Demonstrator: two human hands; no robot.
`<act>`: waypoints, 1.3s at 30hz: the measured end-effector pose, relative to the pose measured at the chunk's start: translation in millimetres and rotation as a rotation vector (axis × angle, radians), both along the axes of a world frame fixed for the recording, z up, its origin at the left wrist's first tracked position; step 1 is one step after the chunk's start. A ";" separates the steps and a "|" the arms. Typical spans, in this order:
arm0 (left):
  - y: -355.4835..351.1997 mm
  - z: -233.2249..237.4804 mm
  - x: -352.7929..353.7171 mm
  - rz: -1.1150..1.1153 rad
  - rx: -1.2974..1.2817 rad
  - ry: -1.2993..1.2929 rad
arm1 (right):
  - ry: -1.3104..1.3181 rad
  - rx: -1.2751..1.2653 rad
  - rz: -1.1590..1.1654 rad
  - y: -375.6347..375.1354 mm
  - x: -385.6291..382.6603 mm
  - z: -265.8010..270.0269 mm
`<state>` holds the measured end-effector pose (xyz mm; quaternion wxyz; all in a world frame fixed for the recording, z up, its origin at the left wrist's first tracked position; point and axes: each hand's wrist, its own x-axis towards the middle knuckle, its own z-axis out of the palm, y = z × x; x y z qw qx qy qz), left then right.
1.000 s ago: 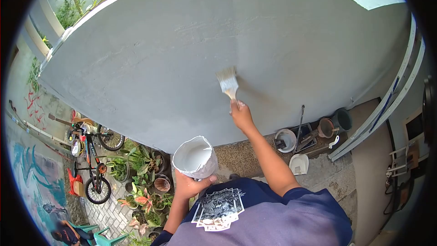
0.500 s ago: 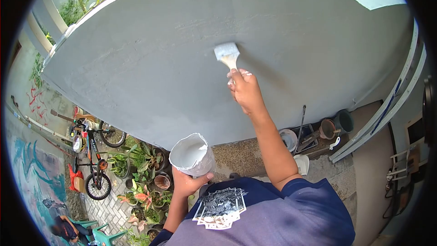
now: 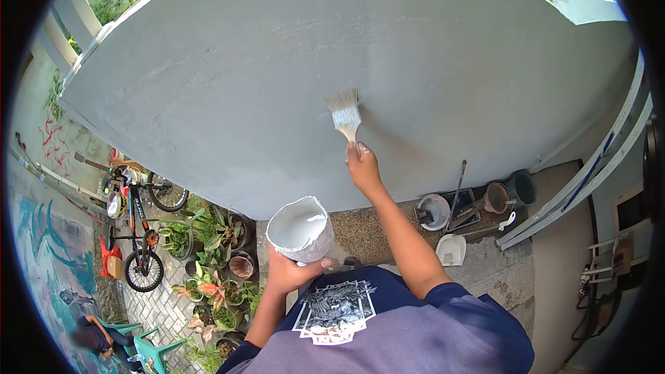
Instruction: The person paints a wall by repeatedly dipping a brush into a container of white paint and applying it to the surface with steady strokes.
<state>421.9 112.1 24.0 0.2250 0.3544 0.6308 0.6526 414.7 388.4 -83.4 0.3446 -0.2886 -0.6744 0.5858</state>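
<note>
A wide paintbrush (image 3: 346,114) with a paint-smeared ferrule is gripped by its handle in my right hand (image 3: 363,166), bristles pointing up against the grey wall (image 3: 228,97). My left hand (image 3: 291,273) is wrapped round the lower part of a paint container (image 3: 302,230), in front of my shirt. The container has a ragged, coated rim, and whitish paint shows inside it.
Potted plants (image 3: 225,235) and a bicycle (image 3: 142,239) stand at the lower left. A person (image 3: 100,339) sits on a green chair there. Buckets (image 3: 434,212), a tray, pots and a white dustpan (image 3: 451,250) lie along the wall's base at the right.
My right hand and the brush have moved down the wall, and the bristles now show spread out. The container in my left hand appears slightly further right and higher.
</note>
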 end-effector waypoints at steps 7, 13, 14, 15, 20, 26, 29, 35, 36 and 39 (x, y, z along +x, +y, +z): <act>-2.5 -5.7 -4.5 0.023 -0.006 -0.024 | -0.267 -0.647 0.039 -17.0 38.5 -61.0; 1.2 -3.7 -10.7 0.008 0.001 -0.017 | -0.073 -0.617 0.129 3.5 24.5 45.4; 0.5 -4.4 -12.0 -0.025 -0.039 -0.028 | -0.033 -0.582 0.153 7.2 23.9 75.1; 0.4 -4.1 -10.9 -0.027 -0.043 -0.032 | -0.016 -0.545 0.175 4.3 28.6 97.9; 5.6 -9.6 -16.4 -0.010 -0.054 -0.096 | 0.297 -0.307 0.239 5.6 35.5 195.0; 17.5 2.0 -9.8 0.017 0.045 -0.024 | 0.466 -0.013 0.188 27.2 -22.0 187.8; 18.6 2.1 -10.5 0.026 0.028 -0.013 | 0.232 0.208 0.016 37.8 -68.3 71.0; 13.8 4.3 -14.4 0.071 -0.003 0.000 | 0.073 0.193 -0.012 30.1 -74.1 -38.2; 12.9 2.3 -15.5 0.091 0.007 -0.006 | 0.013 0.185 0.004 32.1 -73.5 -40.7; 4.0 -2.0 -16.3 0.075 -0.117 -0.082 | -0.084 0.222 -0.047 31.0 -74.1 -43.9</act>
